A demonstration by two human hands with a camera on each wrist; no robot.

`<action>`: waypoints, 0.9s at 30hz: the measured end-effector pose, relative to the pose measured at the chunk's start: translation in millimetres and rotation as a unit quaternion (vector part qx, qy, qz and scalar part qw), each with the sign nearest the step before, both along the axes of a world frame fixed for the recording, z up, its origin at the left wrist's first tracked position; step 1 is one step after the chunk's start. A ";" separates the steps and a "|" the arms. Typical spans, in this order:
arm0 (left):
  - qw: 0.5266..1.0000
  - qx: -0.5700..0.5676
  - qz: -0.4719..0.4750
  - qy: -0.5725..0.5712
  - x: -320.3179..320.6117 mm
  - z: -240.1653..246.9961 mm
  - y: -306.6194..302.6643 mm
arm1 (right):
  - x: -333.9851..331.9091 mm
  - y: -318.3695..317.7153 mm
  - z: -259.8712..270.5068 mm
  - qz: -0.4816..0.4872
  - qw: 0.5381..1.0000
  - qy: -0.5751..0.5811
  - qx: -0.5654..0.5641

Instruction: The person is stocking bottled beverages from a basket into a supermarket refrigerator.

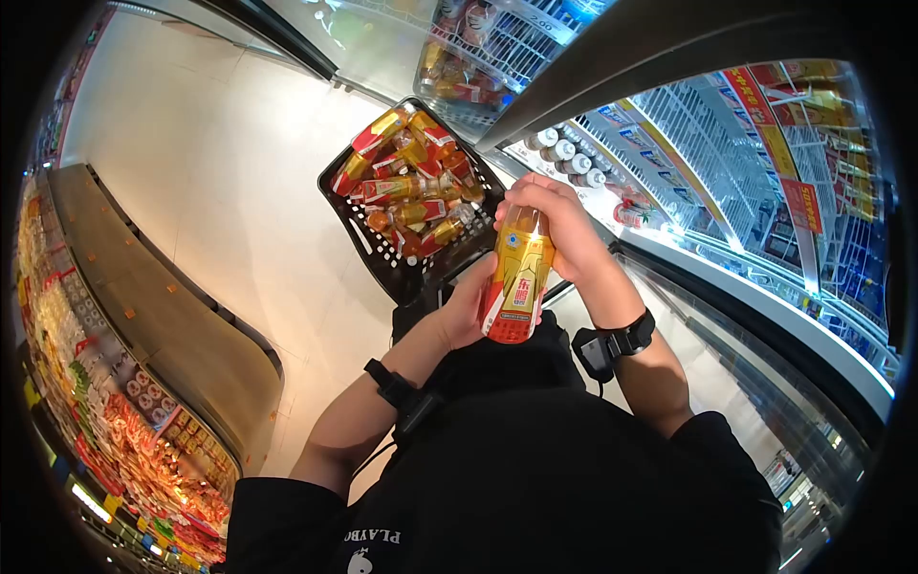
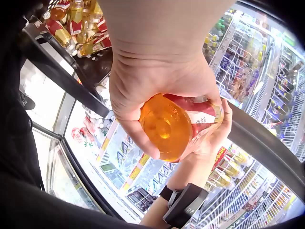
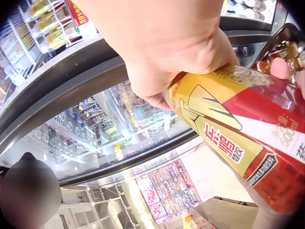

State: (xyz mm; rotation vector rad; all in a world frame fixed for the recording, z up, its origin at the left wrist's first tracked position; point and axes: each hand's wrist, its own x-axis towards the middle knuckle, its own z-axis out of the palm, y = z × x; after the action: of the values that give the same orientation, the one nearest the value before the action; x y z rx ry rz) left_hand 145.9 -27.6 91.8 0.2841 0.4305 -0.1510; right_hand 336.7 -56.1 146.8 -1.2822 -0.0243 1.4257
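A bottle point(image 1: 517, 277) of amber drink, with a yellow, red and white label, is held in front of the body between both hands. In the head view my left hand point(image 1: 468, 304) grips its lower part from the side. My right hand point(image 1: 564, 230) curls round the neck end, and its fingers hide the cap. The left wrist view looks at the bottle's orange base point(image 2: 165, 128), with the left thumb and palm pressed round it. In the right wrist view, the label point(image 3: 224, 129) faces the camera below my right hand point(image 3: 186, 55).
A black basket point(image 1: 368, 251) full of similar bottles stands beyond my hands. To the right, a lit fridge has wire shelves point(image 1: 688, 143) and white-capped bottles point(image 1: 565, 151), beside an open door with a dark frame point(image 1: 612, 72). Packed goods point(image 1: 143, 430) line a curved counter point(image 1: 182, 287) at the left.
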 end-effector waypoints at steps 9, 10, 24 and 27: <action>0.997 0.033 -0.070 0.012 18.2 19.1 -35.3 | 0.3 -49.7 31.3 -0.112 0.990 -0.069 0.044; 0.996 0.047 -0.078 -0.002 21.2 19.8 -38.9 | 2.9 -56.2 35.3 -0.120 0.989 -0.073 0.044; 0.982 0.088 -0.165 -0.008 67.3 45.0 -88.2 | 32.3 -140.1 79.4 -0.259 0.958 -0.095 0.073; 0.976 0.098 -0.193 -0.015 75.2 51.0 -92.6 | 36.2 -154.1 85.7 -0.278 0.952 -0.097 0.086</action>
State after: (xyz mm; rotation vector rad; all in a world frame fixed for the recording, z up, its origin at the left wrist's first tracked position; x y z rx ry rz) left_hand 221.1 -120.2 142.8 0.5620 0.3575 -0.4853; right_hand 372.9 -210.1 232.5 -1.1601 0.0749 0.7950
